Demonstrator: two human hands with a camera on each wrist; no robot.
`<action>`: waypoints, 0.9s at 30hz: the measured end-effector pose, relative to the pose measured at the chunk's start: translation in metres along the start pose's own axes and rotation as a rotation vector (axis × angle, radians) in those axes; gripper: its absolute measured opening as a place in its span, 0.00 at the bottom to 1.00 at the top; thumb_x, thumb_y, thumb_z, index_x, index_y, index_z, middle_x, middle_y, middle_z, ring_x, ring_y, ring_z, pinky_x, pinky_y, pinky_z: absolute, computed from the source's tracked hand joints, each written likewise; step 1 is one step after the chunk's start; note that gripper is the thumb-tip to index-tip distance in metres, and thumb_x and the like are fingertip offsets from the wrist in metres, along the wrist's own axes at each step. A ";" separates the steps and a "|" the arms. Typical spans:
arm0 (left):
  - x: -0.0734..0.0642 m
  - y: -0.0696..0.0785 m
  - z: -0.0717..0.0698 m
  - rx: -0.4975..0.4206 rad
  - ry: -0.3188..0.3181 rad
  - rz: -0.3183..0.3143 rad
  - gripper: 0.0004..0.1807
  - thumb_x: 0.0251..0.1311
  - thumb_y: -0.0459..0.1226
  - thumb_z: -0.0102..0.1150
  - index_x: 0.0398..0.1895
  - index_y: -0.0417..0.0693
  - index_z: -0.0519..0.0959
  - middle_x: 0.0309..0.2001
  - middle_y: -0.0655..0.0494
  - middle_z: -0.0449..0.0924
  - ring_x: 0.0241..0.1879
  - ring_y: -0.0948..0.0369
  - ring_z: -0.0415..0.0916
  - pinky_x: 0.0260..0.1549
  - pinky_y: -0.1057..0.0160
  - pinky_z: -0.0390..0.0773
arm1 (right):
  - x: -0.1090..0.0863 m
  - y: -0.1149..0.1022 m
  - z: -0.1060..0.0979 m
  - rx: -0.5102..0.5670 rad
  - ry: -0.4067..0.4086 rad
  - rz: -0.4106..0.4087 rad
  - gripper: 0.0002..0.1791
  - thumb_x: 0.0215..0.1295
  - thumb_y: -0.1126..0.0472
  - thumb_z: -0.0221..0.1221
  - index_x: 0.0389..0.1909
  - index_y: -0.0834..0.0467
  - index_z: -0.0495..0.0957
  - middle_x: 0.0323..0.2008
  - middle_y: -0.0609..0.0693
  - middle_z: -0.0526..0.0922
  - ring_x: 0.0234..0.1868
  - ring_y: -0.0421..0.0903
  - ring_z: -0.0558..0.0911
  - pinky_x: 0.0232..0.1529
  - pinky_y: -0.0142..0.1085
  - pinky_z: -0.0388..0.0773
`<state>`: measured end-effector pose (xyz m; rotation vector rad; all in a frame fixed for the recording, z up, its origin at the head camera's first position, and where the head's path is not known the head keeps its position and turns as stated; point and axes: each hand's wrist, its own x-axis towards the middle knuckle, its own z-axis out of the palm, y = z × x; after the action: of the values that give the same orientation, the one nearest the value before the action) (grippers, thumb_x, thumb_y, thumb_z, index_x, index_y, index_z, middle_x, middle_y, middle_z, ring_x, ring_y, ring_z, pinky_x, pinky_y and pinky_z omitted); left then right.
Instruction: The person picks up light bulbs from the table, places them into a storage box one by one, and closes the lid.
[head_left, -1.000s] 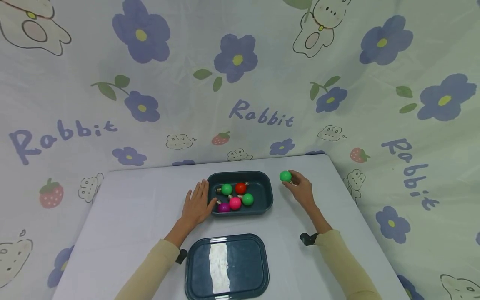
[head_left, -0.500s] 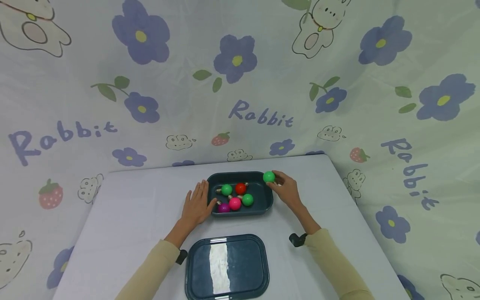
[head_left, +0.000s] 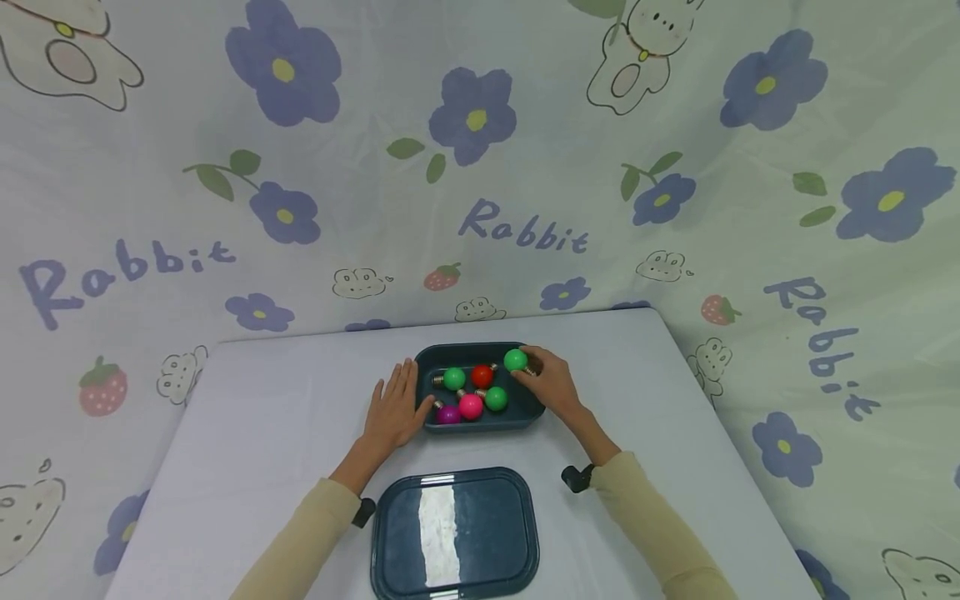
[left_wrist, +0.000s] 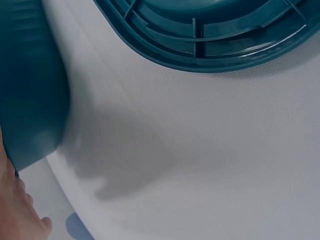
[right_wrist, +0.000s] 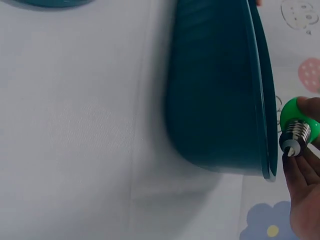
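Note:
My right hand (head_left: 551,382) pinches a green light bulb (head_left: 515,360) over the right end of a dark teal box (head_left: 525,421). In the right wrist view the bulb's metal screw base (right_wrist: 296,135) points away from the fingers, just past the box rim. Straight fingers of my left hand (head_left: 392,410) rest against the box's left side. Inside the box lie two green bulbs (head_left: 454,379), a red bulb (head_left: 482,377), a pink bulb (head_left: 471,407) and a purple bulb (head_left: 448,414).
Nearer the body, a matching teal lid (head_left: 487,542) lies on the white table (head_left: 262,450); its ribbed rim shows in the left wrist view. A printed cloth (head_left: 390,208) hangs behind and beside the table.
My right hand has carried the green bulb leftward from beside the box to over its right end. The left hand has stayed at the box's left side.

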<state>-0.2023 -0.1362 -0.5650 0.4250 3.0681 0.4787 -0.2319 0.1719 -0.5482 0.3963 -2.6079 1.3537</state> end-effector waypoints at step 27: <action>0.002 0.002 -0.003 -0.007 -0.057 -0.018 0.44 0.75 0.53 0.44 0.78 0.32 0.43 0.78 0.38 0.42 0.77 0.43 0.39 0.70 0.38 0.43 | 0.005 -0.004 0.017 -0.274 -0.162 0.033 0.26 0.61 0.60 0.70 0.57 0.67 0.78 0.54 0.61 0.81 0.51 0.54 0.81 0.53 0.46 0.78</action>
<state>-0.2039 -0.1349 -0.5619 0.4032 3.0120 0.4683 -0.2354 0.1545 -0.5534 0.4374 -2.8921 0.9888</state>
